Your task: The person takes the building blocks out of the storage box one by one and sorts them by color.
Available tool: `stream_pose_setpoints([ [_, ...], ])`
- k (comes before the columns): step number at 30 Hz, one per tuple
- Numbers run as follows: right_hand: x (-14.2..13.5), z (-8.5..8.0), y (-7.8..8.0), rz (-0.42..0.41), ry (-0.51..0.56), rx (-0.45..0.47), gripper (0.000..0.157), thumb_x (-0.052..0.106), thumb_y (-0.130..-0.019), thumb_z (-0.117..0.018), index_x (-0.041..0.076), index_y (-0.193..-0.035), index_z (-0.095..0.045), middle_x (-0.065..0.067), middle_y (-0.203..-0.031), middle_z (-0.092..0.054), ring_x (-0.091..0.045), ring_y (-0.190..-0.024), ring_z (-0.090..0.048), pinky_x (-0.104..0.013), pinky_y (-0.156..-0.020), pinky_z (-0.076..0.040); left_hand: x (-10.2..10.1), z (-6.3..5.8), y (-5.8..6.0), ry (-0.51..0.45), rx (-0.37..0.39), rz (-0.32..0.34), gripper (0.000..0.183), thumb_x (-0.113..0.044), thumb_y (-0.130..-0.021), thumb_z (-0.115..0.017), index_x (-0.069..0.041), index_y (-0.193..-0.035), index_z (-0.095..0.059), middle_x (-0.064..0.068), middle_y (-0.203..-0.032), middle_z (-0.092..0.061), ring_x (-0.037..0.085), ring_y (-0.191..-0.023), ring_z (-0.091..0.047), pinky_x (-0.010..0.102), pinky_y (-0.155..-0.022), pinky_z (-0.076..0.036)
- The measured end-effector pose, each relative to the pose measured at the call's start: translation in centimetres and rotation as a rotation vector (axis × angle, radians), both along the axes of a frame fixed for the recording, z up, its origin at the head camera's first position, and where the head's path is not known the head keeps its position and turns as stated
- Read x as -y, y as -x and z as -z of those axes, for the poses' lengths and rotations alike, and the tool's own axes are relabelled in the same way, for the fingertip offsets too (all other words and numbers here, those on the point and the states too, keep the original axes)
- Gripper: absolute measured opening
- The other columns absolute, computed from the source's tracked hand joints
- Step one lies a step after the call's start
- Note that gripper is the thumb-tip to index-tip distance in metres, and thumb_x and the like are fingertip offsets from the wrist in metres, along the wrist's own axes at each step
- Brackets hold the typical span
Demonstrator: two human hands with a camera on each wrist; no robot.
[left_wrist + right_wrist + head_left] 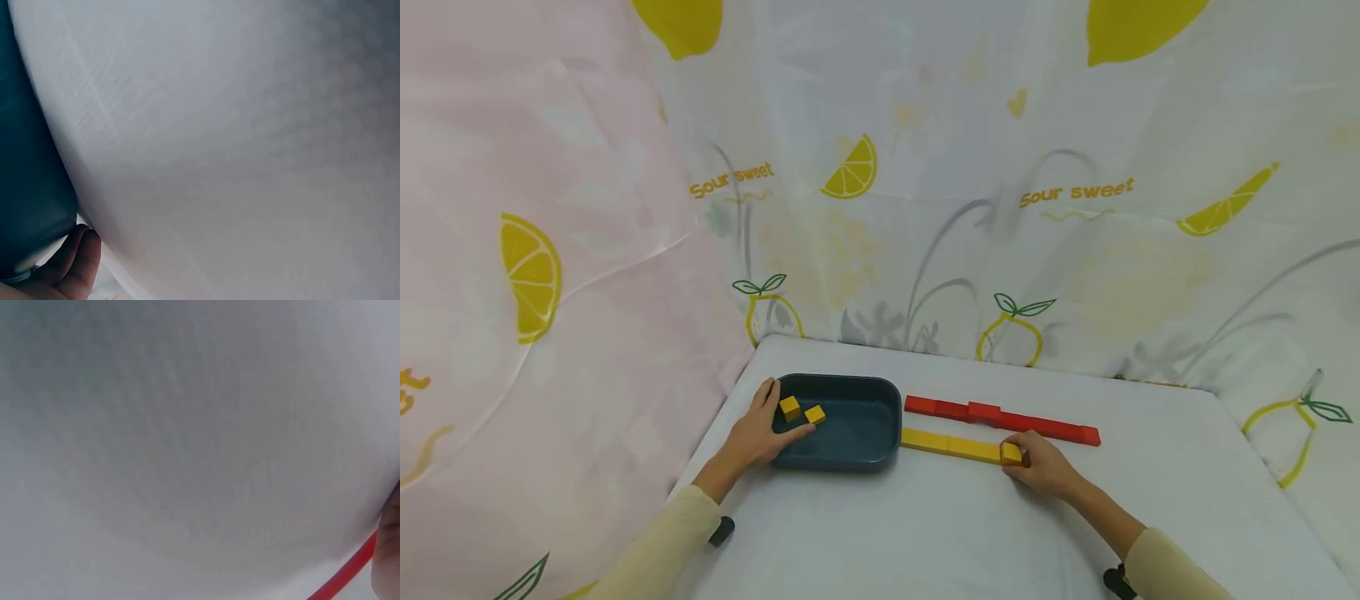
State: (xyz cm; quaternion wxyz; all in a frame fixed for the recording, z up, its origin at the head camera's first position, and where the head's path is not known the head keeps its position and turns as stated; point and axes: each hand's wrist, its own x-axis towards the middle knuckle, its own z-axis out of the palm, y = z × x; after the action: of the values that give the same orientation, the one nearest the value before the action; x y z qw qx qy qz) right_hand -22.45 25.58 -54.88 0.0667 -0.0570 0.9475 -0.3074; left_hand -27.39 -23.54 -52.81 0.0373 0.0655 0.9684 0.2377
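A dark blue rectangular tray (857, 461) sits on the white table, with two small yellow blocks (790, 407) inside. My left hand (756, 433) holds the tray's left end, thumb over the near rim and fingers along the side. In the left wrist view, curled fingertips (84, 265) lie against the outer wall of the tray (31, 156). To the tray's right runs a row of yellow blocks (951, 446). At that row's right end, my right hand (1041, 467) pinches a yellow block (1011, 454) between thumb and fingers.
Behind the yellow row lies a roughly parallel row of red blocks (1037, 426), one block standing out near its middle. White cloth covers the table (925, 525). A lemon-printed curtain (910, 250) hangs along the back and sides.
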Motion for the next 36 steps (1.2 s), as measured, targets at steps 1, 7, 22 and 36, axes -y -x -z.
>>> stream_pose_setpoints([
  [1,0.04,-0.07,0.06,-0.005,-0.003,0.002,0.041,0.014,-0.080,-0.081,0.008,-0.117,-0.066,0.000,-0.093,-0.055,-0.015,-0.080,-0.050,-0.019,-0.065,-0.046,0.04,0.04,0.00,0.001,-0.005,0.000,0.119,-0.080,-0.081,-0.053,-0.004,-0.159,-0.004,0.018,-0.166,0.000,0.049,-0.139,-0.036,0.064,-0.105,-0.038],
  [7,0.20,-0.32,0.51,-0.030,-0.024,0.040,0.038,0.016,-0.081,-0.081,0.009,-0.116,-0.068,0.001,-0.091,-0.054,-0.014,-0.079,-0.050,-0.020,-0.066,-0.047,0.21,0.37,-0.12,-0.011,-0.021,-0.001,0.120,-0.080,-0.080,-0.054,-0.004,-0.159,-0.005,0.018,-0.166,-0.002,0.047,-0.142,-0.032,0.064,-0.107,-0.036],
  [22,0.15,-0.38,0.73,-0.052,0.007,0.040,0.037,0.011,-0.080,-0.081,0.009,-0.115,-0.069,-0.001,-0.093,-0.054,-0.016,-0.080,-0.049,-0.020,-0.066,-0.047,0.07,0.33,0.01,-0.002,-0.031,0.007,0.119,-0.080,-0.080,-0.054,-0.003,-0.159,-0.009,0.017,-0.166,-0.002,0.047,-0.141,-0.034,0.064,-0.107,-0.037],
  [36,0.22,-0.30,0.46,-0.049,0.010,0.033,0.039,0.011,-0.081,-0.080,0.013,-0.117,-0.068,-0.001,-0.098,-0.056,-0.016,-0.084,-0.048,-0.021,-0.068,-0.047,-0.06,0.16,-0.14,-0.011,-0.021,-0.007,0.123,-0.081,-0.078,-0.055,-0.004,-0.159,-0.004,0.018,-0.166,-0.003,0.047,-0.143,-0.032,0.064,-0.108,-0.035],
])
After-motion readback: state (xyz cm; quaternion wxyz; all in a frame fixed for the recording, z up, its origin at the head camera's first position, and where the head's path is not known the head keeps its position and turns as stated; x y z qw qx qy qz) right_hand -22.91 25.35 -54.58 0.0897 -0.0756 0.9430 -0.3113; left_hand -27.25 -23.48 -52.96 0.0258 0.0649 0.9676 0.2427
